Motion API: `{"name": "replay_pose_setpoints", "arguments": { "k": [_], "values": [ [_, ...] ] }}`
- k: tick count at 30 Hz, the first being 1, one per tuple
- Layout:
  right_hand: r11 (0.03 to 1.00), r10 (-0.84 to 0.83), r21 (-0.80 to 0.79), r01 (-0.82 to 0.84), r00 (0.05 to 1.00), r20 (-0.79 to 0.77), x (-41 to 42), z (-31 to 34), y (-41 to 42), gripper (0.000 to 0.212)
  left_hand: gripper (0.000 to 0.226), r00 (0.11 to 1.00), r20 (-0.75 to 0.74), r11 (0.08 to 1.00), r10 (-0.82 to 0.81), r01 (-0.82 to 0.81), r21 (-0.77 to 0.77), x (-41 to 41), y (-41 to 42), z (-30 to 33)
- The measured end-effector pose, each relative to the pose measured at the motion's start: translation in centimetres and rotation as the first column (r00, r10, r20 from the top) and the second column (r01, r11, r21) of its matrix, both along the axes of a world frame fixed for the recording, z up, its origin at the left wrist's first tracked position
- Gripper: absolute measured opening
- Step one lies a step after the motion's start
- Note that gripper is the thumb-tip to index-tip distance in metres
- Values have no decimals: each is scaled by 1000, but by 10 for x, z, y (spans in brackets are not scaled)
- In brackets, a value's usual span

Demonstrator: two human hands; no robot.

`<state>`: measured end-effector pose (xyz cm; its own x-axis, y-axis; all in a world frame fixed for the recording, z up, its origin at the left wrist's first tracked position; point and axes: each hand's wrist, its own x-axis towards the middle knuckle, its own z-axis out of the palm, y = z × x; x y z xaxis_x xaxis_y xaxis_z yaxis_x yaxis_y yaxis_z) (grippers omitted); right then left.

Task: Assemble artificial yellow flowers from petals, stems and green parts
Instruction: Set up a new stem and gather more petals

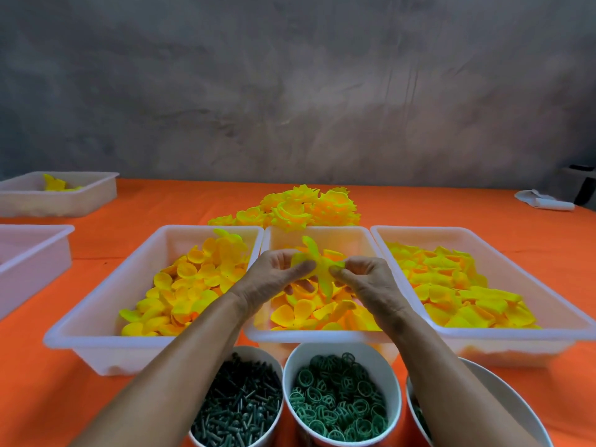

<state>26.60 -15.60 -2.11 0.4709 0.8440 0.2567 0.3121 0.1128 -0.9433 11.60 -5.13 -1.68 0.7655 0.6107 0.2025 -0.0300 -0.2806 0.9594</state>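
Holding a yellow petal piece (317,266) above the middle tray (322,333), both hands, left (274,279) and right (364,279), pinch it by opposite edges so it spreads flat for stacking; stems (238,408) and green rings (338,398) wait in tubs nearest me.

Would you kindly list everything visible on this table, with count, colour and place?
petal trays: three, white, side by side mid-table, holding yellow petals
finished flowers: one pile, yellow, behind the trays
side trays: two, white, far left
stem cup: one, white, dark green stems, front
ring cup: one, white, green rings, front centre
third cup: one, white, front right, contents mostly hidden
cloth: one, white, far right
tablecloth: orange
petal piece: one, yellow, pinched by left hand and right hand
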Motion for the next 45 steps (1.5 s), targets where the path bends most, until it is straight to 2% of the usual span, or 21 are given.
{"name": "replay_pose_setpoints", "arguments": {
  "k": [3, 9, 13, 20, 23, 25, 28, 30, 32, 35, 37, 38, 39, 41, 45],
  "values": [
    [1000, -16, -12, 16, 1000, 15, 0, 0, 0, 19, 4, 994, 74, 997, 77, -74, -30, 0, 4, -3],
    [998, -38, 40, 40, 998, -44, 0, 0, -1, 31, 23, 979, 135, 982, 155, -137, -133, 3, 4, -2],
    [996, 29, 86, -21, 995, -98, -3, 4, -3, 15, 29, 971, 155, 977, 181, -160, -139, 4, 5, -2],
    [994, -61, 79, 70, 992, -110, -3, 5, -4, 21, 8, 973, 152, 981, 174, -158, -111, 3, 6, -5],
    [986, -130, 87, 141, 985, -115, -3, 5, -5, 30, 9, 970, 160, 980, 183, -167, -107, 4, 5, -4],
    [985, -147, 72, 156, 982, -120, -3, 5, -5, 28, 11, 968, 153, 978, 198, -186, -92, 3, 5, -3],
    [994, -107, -14, 106, 988, -109, 0, 9, -6, 11, 11, 961, 136, 970, 239, -232, -68, 3, 7, -5],
    [996, -29, -87, 26, 999, -36, 6, 18, -10, 5, 12, 964, 120, 971, 237, -232, -52, 3, 8, -6],
    [975, 139, -181, -131, 990, 34, 16, 30, -16, 17, 17, 962, 116, 969, 247, -243, -48, 4, 9, -7],
    [862, 361, -403, -306, 930, 65, 27, 37, -23, 42, 25, 957, 114, 964, 265, -262, -45, 4, 9, -7],
    [795, 404, -552, -251, 898, 173, 24, 31, -22, 47, 27, 960, 103, 966, 260, -257, -40, 4, 8, -6],
    [789, 405, -583, -194, 878, 255, 21, 25, -21, 42, 29, 961, 95, 966, 259, -257, -36, 4, 8, -6],
    [802, 398, -577, -156, 860, 321, 18, 20, -19, 34, 32, 961, 92, 965, 262, -260, -34, 4, 7, -5],
    [862, 349, -483, -153, 871, 347, 14, 10, -15, 20, 37, 959, 104, 965, 263, -261, -29, 3, 6, -4],
    [948, 139, -307, -87, 978, 152, 17, 5, -10, 9, 47, 960, 134, 969, 247, -244, -38, 3, 6, -4]
  ]
}}
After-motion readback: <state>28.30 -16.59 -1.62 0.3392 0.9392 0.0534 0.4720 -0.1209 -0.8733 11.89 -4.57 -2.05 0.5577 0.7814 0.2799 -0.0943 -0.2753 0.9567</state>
